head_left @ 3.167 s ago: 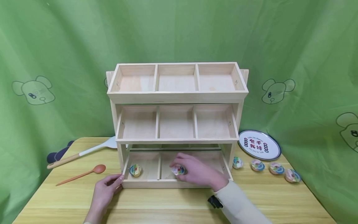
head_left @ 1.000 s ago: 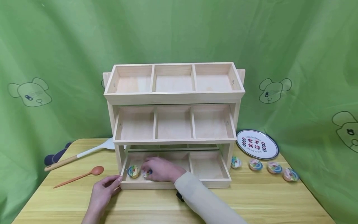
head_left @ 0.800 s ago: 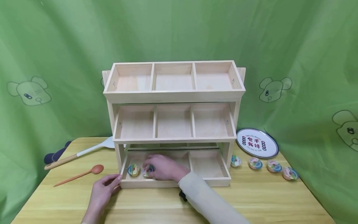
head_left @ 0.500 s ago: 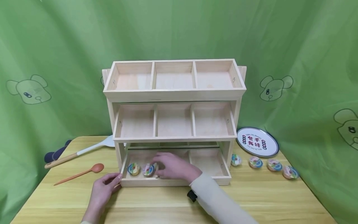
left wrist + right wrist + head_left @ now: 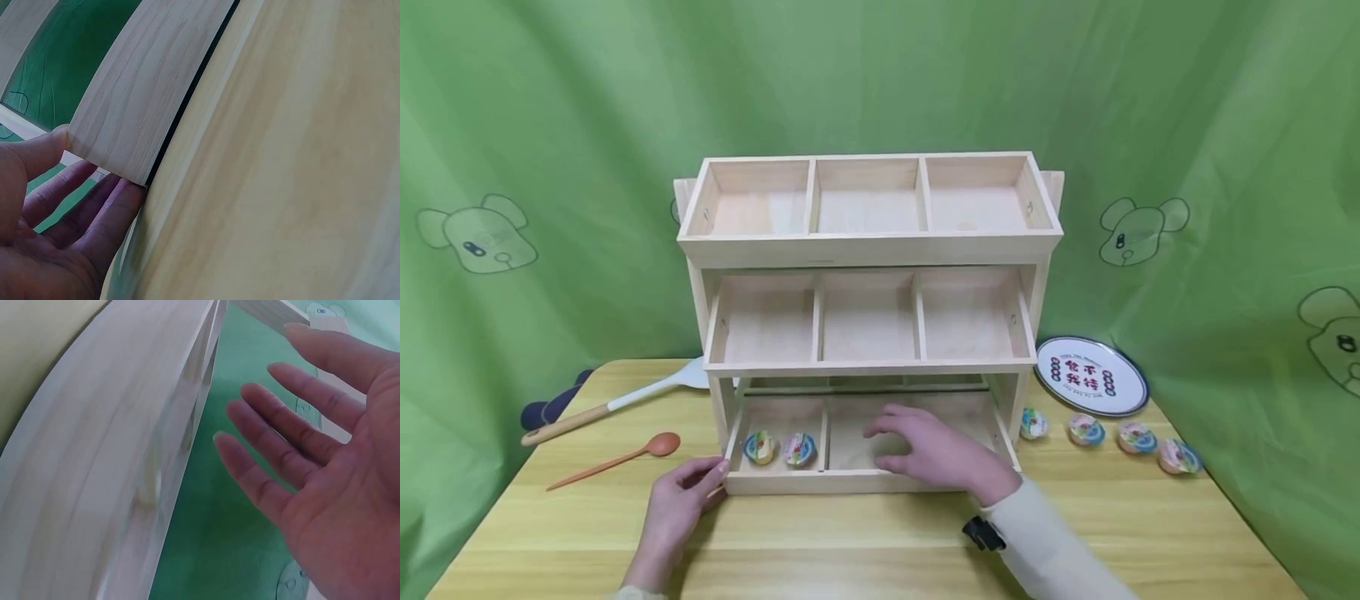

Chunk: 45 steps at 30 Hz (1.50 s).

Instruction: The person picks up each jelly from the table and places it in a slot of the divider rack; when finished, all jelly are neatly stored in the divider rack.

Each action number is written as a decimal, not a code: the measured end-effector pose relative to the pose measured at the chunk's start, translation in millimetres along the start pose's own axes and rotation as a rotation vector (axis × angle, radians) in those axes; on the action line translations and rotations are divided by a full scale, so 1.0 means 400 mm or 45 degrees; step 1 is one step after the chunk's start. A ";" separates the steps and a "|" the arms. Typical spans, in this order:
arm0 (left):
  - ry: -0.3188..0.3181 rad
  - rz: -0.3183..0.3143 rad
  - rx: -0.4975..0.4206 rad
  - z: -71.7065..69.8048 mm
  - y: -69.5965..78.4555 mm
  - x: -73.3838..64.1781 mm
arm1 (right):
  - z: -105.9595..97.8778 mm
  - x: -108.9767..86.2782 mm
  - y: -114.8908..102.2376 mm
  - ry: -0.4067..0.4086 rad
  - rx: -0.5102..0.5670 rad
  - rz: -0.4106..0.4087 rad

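Your left hand [image 5: 677, 508] pinches the tray [image 5: 820, 483], lower left, your right hand [image 5: 936, 450] empty, fingers spread, two cups [image 5: 800, 450] between

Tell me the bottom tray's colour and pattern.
Pale wood with grain lines; the bottom tray shows it best in the left wrist view.

Holding the front left corner of the bottom tray [image 5: 865, 482] with the left hand [image 5: 676, 503]. Hovering over the same tray, right of its left divider [image 5: 825, 433], with the right hand [image 5: 934, 452]. With two cups [image 5: 761, 448] side by side in the left compartment [image 5: 778, 415]. On the tabletop [image 5: 850, 546], with four more cups [image 5: 1137, 437] in a row near a plate [image 5: 1092, 377] at right, and an orange spoon [image 5: 662, 444] and white spatula [image 5: 638, 395] at left.
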<state>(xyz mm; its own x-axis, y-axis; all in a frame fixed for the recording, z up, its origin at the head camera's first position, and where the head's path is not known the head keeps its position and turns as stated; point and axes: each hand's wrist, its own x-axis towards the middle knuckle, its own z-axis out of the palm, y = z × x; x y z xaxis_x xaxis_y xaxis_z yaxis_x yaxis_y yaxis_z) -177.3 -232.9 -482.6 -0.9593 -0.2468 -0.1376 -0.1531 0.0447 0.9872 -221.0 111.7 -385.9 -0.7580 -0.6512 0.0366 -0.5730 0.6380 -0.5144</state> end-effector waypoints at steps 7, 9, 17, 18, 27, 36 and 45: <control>0.002 0.011 -0.003 0.000 0.002 0.003 | -0.024 -0.056 0.038 0.050 -0.046 -0.043; 0.004 0.010 -0.004 0.000 0.002 0.002 | -0.030 -0.073 0.050 0.060 -0.041 -0.043; 0.004 0.015 -0.017 0.002 -0.002 0.000 | -0.062 -0.143 0.097 0.109 -0.082 0.049; 0.005 0.014 -0.020 0.003 -0.002 0.000 | -0.067 -0.151 0.102 0.117 -0.082 0.047; 0.012 0.025 -0.030 0.004 -0.003 -0.001 | -0.106 -0.232 0.162 0.192 -0.083 0.080; 0.006 0.003 -0.012 0.002 -0.004 0.000 | -0.141 -0.305 0.222 0.331 -0.109 0.069; 0.007 0.011 -0.008 0.003 -0.003 -0.001 | -0.163 -0.338 0.270 0.357 -0.038 0.163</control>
<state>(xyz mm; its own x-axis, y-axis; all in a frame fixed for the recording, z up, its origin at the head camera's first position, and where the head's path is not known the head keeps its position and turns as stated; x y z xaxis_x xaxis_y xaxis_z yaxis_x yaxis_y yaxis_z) -177.0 -231.7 -483.8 -0.9593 -0.2514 -0.1290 -0.1436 0.0406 0.9888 -200.5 295.3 -390.7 -0.8787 -0.4285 0.2105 -0.4730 0.7221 -0.5048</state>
